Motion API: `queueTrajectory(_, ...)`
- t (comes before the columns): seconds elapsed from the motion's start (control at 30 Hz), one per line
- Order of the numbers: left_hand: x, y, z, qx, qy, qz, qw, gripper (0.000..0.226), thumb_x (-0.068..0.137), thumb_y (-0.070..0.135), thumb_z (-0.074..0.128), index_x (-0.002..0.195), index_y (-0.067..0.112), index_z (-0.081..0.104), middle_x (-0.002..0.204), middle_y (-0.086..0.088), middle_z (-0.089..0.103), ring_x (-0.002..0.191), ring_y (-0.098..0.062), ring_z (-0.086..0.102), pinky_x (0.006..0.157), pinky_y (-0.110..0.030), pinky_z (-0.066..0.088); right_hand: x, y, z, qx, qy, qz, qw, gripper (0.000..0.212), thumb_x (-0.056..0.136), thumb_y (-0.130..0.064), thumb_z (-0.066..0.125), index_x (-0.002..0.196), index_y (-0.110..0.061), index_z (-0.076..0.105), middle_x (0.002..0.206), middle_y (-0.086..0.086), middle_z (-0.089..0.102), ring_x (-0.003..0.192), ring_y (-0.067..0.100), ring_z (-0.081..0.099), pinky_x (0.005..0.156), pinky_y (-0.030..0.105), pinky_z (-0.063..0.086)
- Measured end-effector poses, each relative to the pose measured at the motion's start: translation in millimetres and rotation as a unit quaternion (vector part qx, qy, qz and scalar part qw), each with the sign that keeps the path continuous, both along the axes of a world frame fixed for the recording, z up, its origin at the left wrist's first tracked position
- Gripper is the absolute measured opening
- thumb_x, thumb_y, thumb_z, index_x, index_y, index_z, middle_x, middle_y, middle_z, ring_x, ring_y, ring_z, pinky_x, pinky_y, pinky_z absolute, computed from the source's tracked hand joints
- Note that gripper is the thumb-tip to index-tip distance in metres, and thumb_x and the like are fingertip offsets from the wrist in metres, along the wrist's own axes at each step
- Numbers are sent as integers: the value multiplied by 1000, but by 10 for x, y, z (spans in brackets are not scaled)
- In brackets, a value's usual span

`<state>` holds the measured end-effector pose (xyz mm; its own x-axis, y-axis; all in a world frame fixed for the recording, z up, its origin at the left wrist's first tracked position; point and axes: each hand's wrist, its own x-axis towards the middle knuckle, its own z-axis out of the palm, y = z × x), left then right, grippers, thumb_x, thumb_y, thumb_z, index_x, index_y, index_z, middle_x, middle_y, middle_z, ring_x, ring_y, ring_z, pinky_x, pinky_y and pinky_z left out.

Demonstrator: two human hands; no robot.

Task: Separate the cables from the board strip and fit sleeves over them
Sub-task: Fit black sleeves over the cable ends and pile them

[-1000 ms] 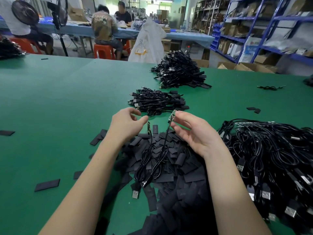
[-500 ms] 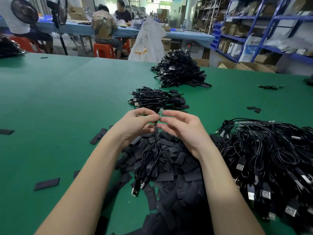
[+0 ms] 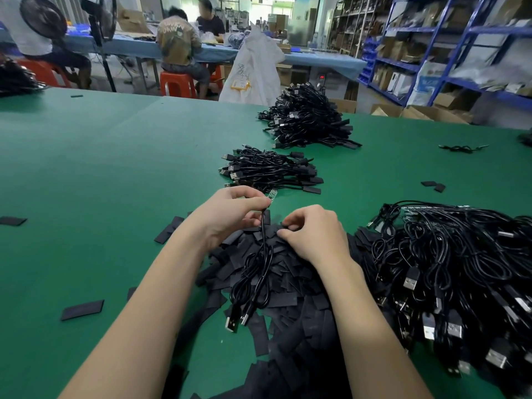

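Half a second ago both hands met at the top of the cable; now the right hand [image 3: 312,236] has let go and dropped down onto the sleeve pile [image 3: 288,283]. Its fingers are curled, and finger and thumb pinch at a sleeve on top of the pile. I cannot see that sleeve well.

Up above, the left hand [image 3: 230,214] pinches the cable [image 3: 260,272] near its top end. A tiny board [image 3: 273,193] pokes out past the fingertips. From there the cable hangs down in loops onto the pile, and its plugs [image 3: 236,321] lie on the green worktop [image 3: 100,182] at the near left edge of the pile.

Flat black sleeves make up the pile, right between the two arms. A few loose sleeves [image 3: 82,310] lie apart on the left side of the worktop.

To the right sits a big cable heap [image 3: 460,269], with plugs showing at its near side. Farther off, past the hands, is a small cable bundle [image 3: 270,169]. Beyond that, to the right, is a taller cable stack [image 3: 308,122].

At the far edge a white bag [image 3: 253,70] stands up. Behind it people [image 3: 180,50] sit on red stools at a blue table. Blue shelves [image 3: 431,53] with boxes fill the far right.
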<state>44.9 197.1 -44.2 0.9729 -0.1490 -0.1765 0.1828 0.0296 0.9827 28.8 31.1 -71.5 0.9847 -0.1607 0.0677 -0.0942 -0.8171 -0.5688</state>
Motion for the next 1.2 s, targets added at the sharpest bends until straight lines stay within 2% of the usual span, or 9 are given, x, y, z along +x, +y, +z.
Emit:
queueTrajectory(0.17, 1, -5, 3, -6, -6, -7, 1000, 9, 92, 4, 69, 85, 8, 65, 67, 0, 58, 52, -6, 55, 56, -16, 53, 14, -11, 9, 34, -24, 10, 999, 17, 78, -33, 84, 93, -33, 77, 81, -17, 73, 91, 9, 69, 83, 26, 54)
queueTrajectory(0.33, -4, -14, -4, -4, -10, -9, 1000, 8, 92, 4, 69, 87, 8, 65, 65, 2, 58, 51, -6, 55, 56, -16, 52, 23, -42, -9, 71, -33, 20, 997, 11, 77, -27, 85, 86, -30, 79, 70, -17, 71, 81, 4, 70, 87, 29, 57)
queueTrajectory(0.53, -5, -18, -8, 0, -10, -13, 1000, 7, 92, 6, 70, 88, 8, 65, 63, 2, 57, 52, -5, 55, 56, -17, 52, 19, -52, 26, 68, -44, 53, 995, 20, 79, -29, 82, 99, -31, 77, 80, -21, 72, 78, -2, 66, 87, 30, 57)
queueTrajectory(0.63, -3, -14, -9, -4, -7, -11, 1000, 7, 92, 6, 70, 88, 8, 65, 65, 2, 58, 53, -7, 55, 56, -17, 52, -5, -81, 42, 0, -21, 71, 997, 30, 81, -36, 79, 110, -35, 75, 98, -19, 75, 96, 7, 68, 92, 32, 55)
queueTrajectory(0.73, -2, -13, -14, -5, -8, -13, 1000, 6, 92, 6, 70, 88, 7, 65, 65, 1, 58, 52, -7, 55, 56, -17, 52, -18, -72, 28, -48, 3, 69, 996, 29, 85, -39, 76, 114, -35, 74, 110, -11, 74, 107, 16, 66, 94, 33, 53)
queueTrajectory(1.03, -6, -15, -19, -3, -13, -13, 1000, 7, 92, 6, 70, 87, 7, 65, 67, 0, 58, 53, -8, 55, 57, -17, 52, -9, -59, -11, -70, -15, 78, 994, 19, 89, -38, 73, 108, -36, 77, 104, -6, 75, 101, 23, 67, 84, 32, 52)
queueTrajectory(1.1, -4, -11, -18, -4, -14, -13, 1000, 7, 92, 6, 70, 87, 7, 66, 67, 1, 58, 54, -8, 55, 57, -18, 52, -4, -81, -9, -39, -3, 92, 995, 17, 89, -39, 72, 104, -37, 78, 102, -11, 76, 99, 18, 67, 88, 32, 54)
queueTrajectory(1.2, -1, -4, -15, -4, -13, -14, 1000, 6, 92, 6, 70, 88, 7, 65, 69, 0, 57, 55, -9, 55, 57, -18, 52, 1, -122, 25, -23, 29, 120, 992, 21, 91, -30, 67, 108, -37, 76, 106, -13, 75, 97, 11, 65, 95, 32, 53)
